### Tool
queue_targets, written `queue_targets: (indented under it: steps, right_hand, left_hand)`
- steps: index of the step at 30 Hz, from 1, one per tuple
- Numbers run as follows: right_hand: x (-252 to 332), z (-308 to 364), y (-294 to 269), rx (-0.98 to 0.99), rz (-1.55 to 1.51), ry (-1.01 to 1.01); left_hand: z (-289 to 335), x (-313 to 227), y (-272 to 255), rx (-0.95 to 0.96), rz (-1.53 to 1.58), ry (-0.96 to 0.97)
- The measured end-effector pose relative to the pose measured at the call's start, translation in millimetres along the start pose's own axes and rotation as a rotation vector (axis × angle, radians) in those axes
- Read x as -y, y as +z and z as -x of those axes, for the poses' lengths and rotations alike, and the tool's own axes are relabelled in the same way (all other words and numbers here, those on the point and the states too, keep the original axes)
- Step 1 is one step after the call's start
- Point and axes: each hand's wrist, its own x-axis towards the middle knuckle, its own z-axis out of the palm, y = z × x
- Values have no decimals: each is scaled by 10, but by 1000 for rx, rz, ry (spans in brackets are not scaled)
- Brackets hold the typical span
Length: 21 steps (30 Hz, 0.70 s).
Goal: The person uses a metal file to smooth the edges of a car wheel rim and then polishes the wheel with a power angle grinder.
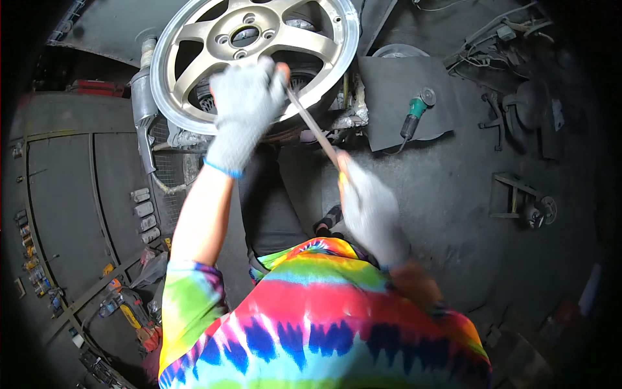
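A gold-coloured alloy wheel point(309, 43) with a silver rim lies face up at the top of the view. My left hand point(245, 107), in a grey knit glove, is over its lower spokes with fingers curled, at the far end of a long flat file point(315, 133). The thumb side, with a bare tip, meets the file's end; the fingers' undersides are hidden. Lower right, my gloved right hand point(370, 211) is closed around the file's near end and blurred by motion. The file slants across the wheel's near right edge.
A green angle grinder point(418, 111) rests on a grey sheet point(389, 84) to the right. A metal canister point(144, 97) stands left of the wheel. Farther right is a small metal stand point(513, 196). Bottles and tools point(133, 314) sit at the lower left.
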Motion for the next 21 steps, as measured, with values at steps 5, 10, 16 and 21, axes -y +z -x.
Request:
queue_targets:
  steps: [5,10,16,21]
  right_hand:
    - [50,-512,162,56,93,-85]
    - [143,125,-186,187,-62,152]
    - [50,-645,257,79,116,-69]
    - [87,156,-135,101,118,-70]
  left_hand:
    - [-348,442,229,-183,50,-38]
    - [98,-54,-72,53,-17,57]
    - [-363,575,288,-206,37,-14]
    - [146,-36,-46,12,-15,52]
